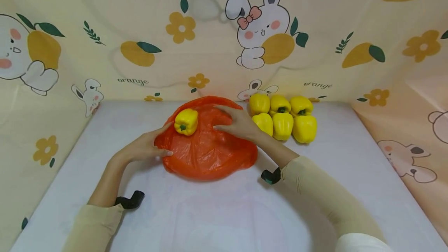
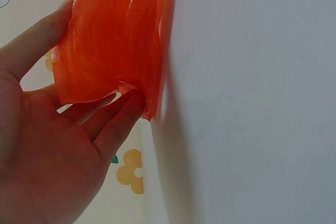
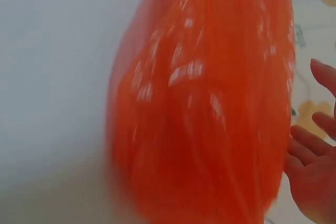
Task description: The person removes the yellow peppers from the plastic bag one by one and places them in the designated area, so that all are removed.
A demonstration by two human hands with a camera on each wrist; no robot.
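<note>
A crumpled red plastic bag (image 1: 206, 151) is spread on the table, with a thick, rounded edge around it. One yellow bell pepper (image 1: 186, 121) sits uncovered on its upper left part, stem towards me. My left hand (image 1: 148, 145) holds the left edge of the bag; in the left wrist view its fingers (image 2: 118, 121) tuck in at the bag's lower end. My right hand (image 1: 241, 123) is over the bag's right side, fingers and thumb apart with no object between them. The right wrist view shows the bag blurred, and that hand's spread fingers beside it.
Six yellow bell peppers (image 1: 282, 123) stand in two rows at the back right, just beyond my right hand. Behind the white table (image 1: 217, 213) hangs a cream cloth (image 1: 210, 65) printed with rabbits and fruit. Black wrist cameras (image 1: 131, 200) stick out under both forearms.
</note>
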